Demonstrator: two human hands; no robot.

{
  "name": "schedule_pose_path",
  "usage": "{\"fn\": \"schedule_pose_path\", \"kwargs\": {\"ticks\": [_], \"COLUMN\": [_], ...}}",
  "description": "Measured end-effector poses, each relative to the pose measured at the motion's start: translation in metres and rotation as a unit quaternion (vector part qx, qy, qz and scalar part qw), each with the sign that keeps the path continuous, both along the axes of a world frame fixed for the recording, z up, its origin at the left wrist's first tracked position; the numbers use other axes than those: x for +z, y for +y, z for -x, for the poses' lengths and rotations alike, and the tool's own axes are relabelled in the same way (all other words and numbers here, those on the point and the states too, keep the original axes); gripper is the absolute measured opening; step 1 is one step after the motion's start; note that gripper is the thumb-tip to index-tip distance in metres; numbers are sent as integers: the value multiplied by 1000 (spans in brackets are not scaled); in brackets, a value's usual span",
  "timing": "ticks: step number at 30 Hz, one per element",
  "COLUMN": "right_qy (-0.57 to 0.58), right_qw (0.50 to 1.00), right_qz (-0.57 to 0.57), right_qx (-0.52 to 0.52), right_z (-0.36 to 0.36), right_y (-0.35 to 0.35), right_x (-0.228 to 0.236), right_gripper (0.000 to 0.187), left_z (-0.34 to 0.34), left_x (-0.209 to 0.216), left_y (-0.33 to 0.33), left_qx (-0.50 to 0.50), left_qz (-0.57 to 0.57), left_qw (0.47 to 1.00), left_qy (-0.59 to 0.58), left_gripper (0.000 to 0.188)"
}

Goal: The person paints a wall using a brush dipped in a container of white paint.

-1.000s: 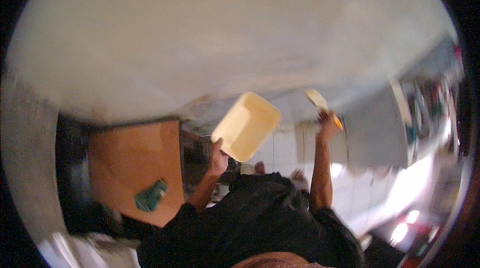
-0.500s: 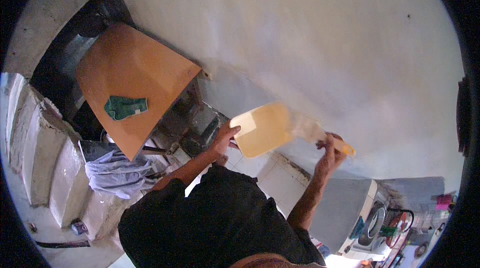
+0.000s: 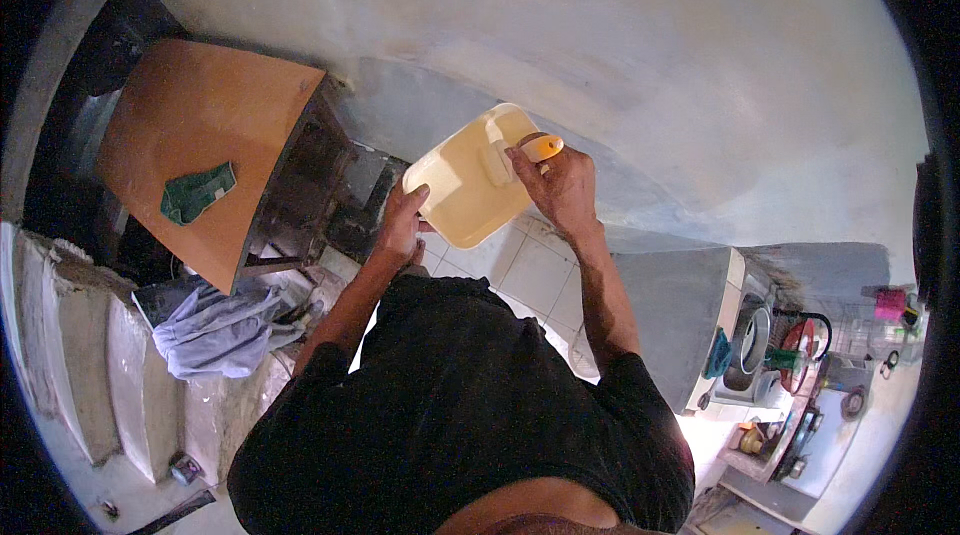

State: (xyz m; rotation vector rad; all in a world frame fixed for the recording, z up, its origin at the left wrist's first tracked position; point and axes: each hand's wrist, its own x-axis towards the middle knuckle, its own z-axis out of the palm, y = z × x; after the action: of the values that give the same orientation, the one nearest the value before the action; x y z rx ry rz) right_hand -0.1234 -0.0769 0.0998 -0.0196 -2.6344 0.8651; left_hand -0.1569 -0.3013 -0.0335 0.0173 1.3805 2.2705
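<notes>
My left hand (image 3: 400, 227) grips a shallow pale-yellow plastic tray (image 3: 455, 185) by its left edge, with the thumb over the rim. The tray is tilted in front of me, near the wall. My right hand (image 3: 562, 185) is closed around what looks like a flat paintbrush with an orange-yellow handle (image 3: 543, 147). Its pale, wide head (image 3: 497, 163) is over the right part of the tray and seems to touch the inside. The fingers partly cover the tool, and whatever coats the tray is hard to make out.
A patchy pale wall (image 3: 640, 85) rises ahead. On the left stands an orange-topped table (image 3: 210, 85) with a green cloth (image 3: 198, 193), near concrete steps (image 3: 140, 375) and a grey-lilac cloth (image 3: 215, 330). At right, a grey partition (image 3: 665, 310) borders a counter with kitchenware.
My right hand has brought the tool from the wall side leftward over the tray. The tray has shifted slightly left and up in view, and the whole view has turned a little.
</notes>
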Motion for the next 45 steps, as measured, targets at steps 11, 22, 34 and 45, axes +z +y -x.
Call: {"fn": "schedule_pose_path", "kwargs": {"ticks": [11, 22, 34, 45], "right_qy": [99, 169, 43, 118], "right_qw": [994, 980, 988, 974], "right_qz": [-45, 9, 133, -24], "right_qx": [5, 106, 62, -192], "right_z": [-23, -68, -38, -1], "right_y": [16, 3, -44, -43], "right_x": [31, 43, 1, 12], "right_gripper": [19, 16, 22, 17], "left_z": [-23, -31, 26, 119], "left_x": [15, -17, 8, -25], "left_y": [-7, -17, -20, -45], "left_qx": [13, 28, -70, -168], "left_qz": [48, 20, -34, -26], "left_qw": [999, 999, 997, 985], "left_qy": [-5, -42, -4, -28], "left_gripper": [55, 59, 47, 49]}}
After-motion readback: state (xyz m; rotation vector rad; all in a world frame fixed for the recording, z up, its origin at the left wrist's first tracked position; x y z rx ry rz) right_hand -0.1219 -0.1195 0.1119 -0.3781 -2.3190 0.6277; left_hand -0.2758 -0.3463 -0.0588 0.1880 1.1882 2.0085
